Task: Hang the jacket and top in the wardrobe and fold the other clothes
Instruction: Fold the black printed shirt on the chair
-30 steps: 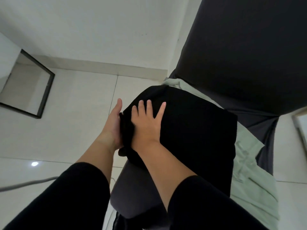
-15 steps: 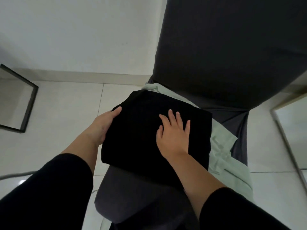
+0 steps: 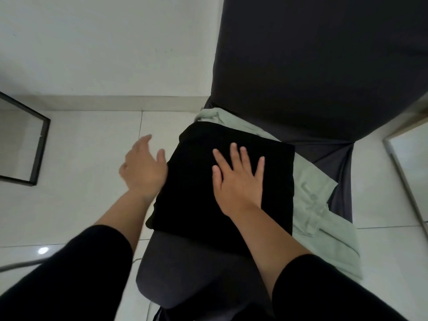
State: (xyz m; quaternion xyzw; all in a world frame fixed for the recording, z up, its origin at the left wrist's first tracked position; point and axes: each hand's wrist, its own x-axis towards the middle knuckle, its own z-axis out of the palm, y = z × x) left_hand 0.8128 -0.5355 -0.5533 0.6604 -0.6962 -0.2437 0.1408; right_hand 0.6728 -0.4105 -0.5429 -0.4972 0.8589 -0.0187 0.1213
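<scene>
A folded black garment (image 3: 196, 181) lies on the seat of a dark grey covered chair (image 3: 185, 274). Under it, a pale green garment (image 3: 312, 205) spreads out to the right and toward the chair's back. My right hand (image 3: 238, 179) rests flat on the black garment with its fingers spread. My left hand (image 3: 143, 167) hovers just off the garment's left edge, fingers relaxed, holding nothing.
The chair's tall dark backrest (image 3: 324, 66) fills the upper right. A black-framed panel (image 3: 23, 144) leans at the left on the white tiled floor (image 3: 81, 205). Another light-framed panel (image 3: 407, 163) stands at the right. A white wall runs behind.
My left hand has let go of the black garment's left edge and pulled away to the left. My right hand stays flat on top, fingers spread wider.
</scene>
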